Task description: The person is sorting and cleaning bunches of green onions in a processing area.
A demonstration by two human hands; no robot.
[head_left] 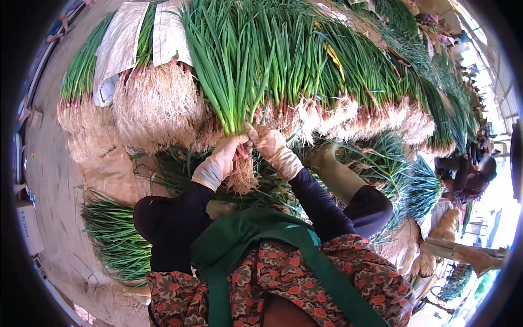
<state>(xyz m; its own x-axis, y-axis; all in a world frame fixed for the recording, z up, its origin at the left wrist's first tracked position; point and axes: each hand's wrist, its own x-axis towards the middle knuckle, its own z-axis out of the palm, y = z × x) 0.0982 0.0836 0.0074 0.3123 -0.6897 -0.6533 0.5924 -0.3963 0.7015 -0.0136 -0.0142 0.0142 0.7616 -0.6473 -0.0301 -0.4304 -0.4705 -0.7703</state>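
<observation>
A bunch of green-leaved plants (235,92) with reddish stem bases stands upright in the middle, its pale roots (239,175) hanging down between my hands. My left hand (224,155), in a pale glove, is closed round the bunch from the left. From the right my right hand (266,143), in a dirty glove, is closed at the same stems, its fingers touching them near my left hand. Directly behind lies a long row of similar plants (294,60), roots facing me.
White cloths (173,35) cover bundles at the upper left. Loose greens (381,163) lie beneath my arms and to the right. Another green pile (117,237) is at the lower left. A person (476,177) sits at the far right. A Haier box (28,229) stands far left.
</observation>
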